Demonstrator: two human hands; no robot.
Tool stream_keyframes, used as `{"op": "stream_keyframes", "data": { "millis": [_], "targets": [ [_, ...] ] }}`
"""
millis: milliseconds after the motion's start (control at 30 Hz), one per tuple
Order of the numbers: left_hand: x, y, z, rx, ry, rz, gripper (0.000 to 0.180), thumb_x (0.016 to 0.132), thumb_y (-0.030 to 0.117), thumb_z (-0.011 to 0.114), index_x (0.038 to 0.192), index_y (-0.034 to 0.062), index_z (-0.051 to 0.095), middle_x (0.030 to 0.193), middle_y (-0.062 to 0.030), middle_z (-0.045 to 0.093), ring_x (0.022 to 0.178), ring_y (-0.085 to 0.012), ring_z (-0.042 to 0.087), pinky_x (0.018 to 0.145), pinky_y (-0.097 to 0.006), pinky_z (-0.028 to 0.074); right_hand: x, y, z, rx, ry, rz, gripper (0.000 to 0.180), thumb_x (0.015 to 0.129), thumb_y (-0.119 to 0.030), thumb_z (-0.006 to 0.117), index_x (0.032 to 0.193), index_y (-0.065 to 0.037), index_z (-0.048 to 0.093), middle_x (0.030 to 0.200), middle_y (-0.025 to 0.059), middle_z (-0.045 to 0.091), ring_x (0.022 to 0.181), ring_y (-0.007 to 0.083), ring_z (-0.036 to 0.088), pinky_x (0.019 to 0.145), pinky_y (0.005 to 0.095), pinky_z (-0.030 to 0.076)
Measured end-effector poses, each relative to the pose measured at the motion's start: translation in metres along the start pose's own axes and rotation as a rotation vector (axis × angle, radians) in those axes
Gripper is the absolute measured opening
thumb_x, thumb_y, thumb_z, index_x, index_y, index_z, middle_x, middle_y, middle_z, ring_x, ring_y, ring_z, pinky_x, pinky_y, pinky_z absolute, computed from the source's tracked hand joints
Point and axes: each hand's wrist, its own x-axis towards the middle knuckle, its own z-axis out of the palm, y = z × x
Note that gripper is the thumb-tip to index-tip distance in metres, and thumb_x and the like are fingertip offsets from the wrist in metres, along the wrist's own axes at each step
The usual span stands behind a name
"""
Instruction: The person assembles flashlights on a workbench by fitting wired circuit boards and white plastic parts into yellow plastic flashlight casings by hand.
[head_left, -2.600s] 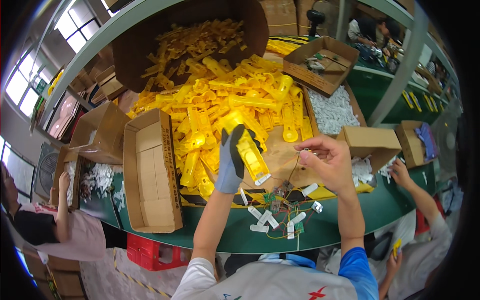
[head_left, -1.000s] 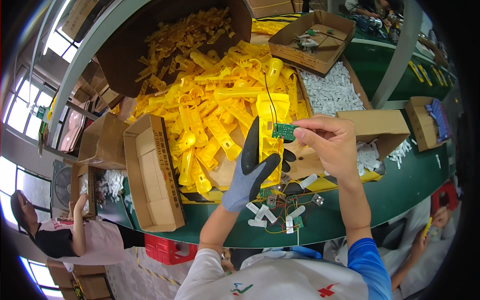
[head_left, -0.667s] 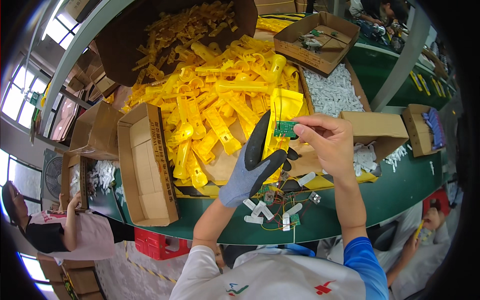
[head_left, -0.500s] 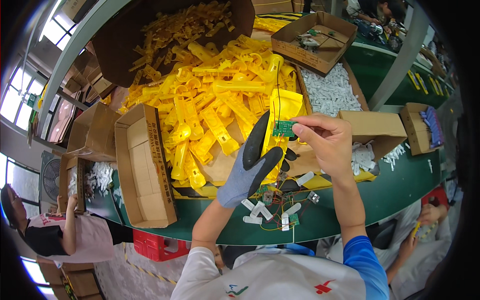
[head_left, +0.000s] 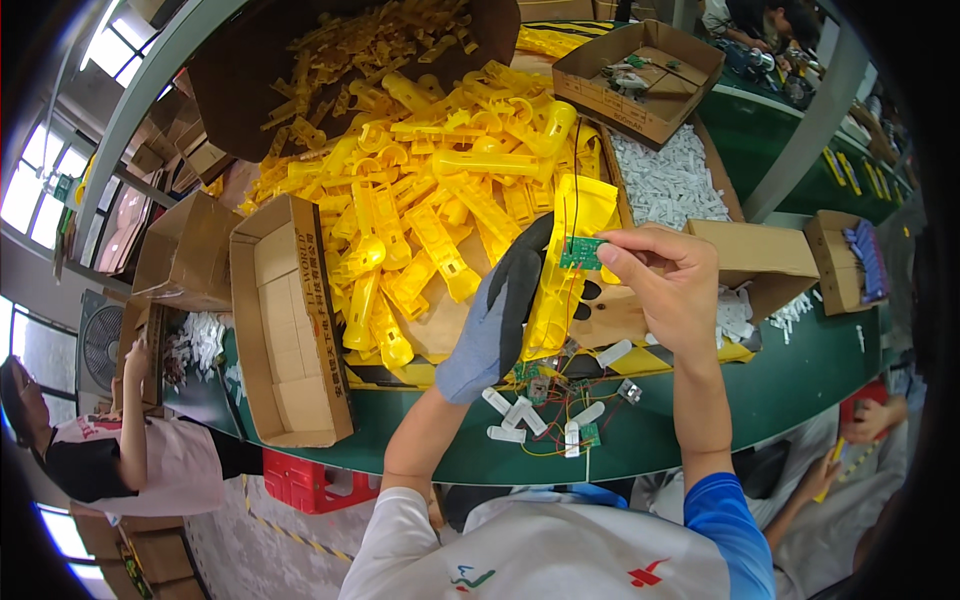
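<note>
I see a gloved left hand [head_left: 495, 315] wrapped around a yellow plastic shell [head_left: 545, 325], its black fingertips showing past the shell's right edge. The shell's long axis runs near to far, its far end leaning right. My bare right hand [head_left: 668, 285] comes from the right, thumb and forefinger pinching the right end of a small green circuit board [head_left: 580, 253]. The board lies just left of those fingertips, its long side running left to right, across the shell. It overlaps the shell in my view; whether they touch, I cannot tell. A dark wire [head_left: 576, 150] stretches from the board toward the far side.
</note>
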Motion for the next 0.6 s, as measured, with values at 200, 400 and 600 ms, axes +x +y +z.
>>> {"op": "stream_keyframes", "data": {
  "millis": [200, 400, 600],
  "targets": [
    [-0.003, 0.003, 0.004, -0.038, -0.03, -0.004, 0.046, 0.105, 0.034, 0.039, 0.138, 0.0021, 0.041, 0.119, -0.0099, 0.057, 0.1, -0.0144, 0.058, 0.085, -0.029, 0.05, -0.002, -0.004, 0.005, -0.027, -0.026, 0.001, 0.013, 0.083, 0.001, 0.072, 0.096, 0.005, 0.071, 0.087, 0.0075, 0.069, 0.074, 0.0077, 0.061, 0.067, 0.019, 0.047],
    [0.003, -0.004, 0.015, 0.152, 0.092, 0.061, 0.034, 0.103, 0.022, 0.043, 0.13, 0.001, 0.044, 0.109, -0.0119, 0.059, 0.089, -0.0142, 0.061, 0.071, -0.029, 0.054, -0.002, -0.004, 0.008, -0.154, 0.043, -0.1, 0.012, 0.082, -0.002, 0.074, 0.092, 0.004, 0.072, 0.083, 0.0074, 0.07, 0.07, 0.0073, 0.062, 0.065, 0.02, 0.048],
    [0.003, -0.019, 0.006, 0.269, 0.295, 0.19, 0.03, 0.101, 0.016, 0.042, 0.126, 0.0, 0.045, 0.101, -0.0111, 0.06, 0.077, -0.0153, 0.063, 0.064, -0.029, 0.055, -0.003, 0.006, 0.024, 0.061, 0.036, -0.023, 0.012, 0.082, -0.004, 0.075, 0.09, 0.003, 0.069, 0.082, 0.0051, 0.07, 0.073, 0.0073, 0.064, 0.068, 0.0199, 0.05]
  ]
}}
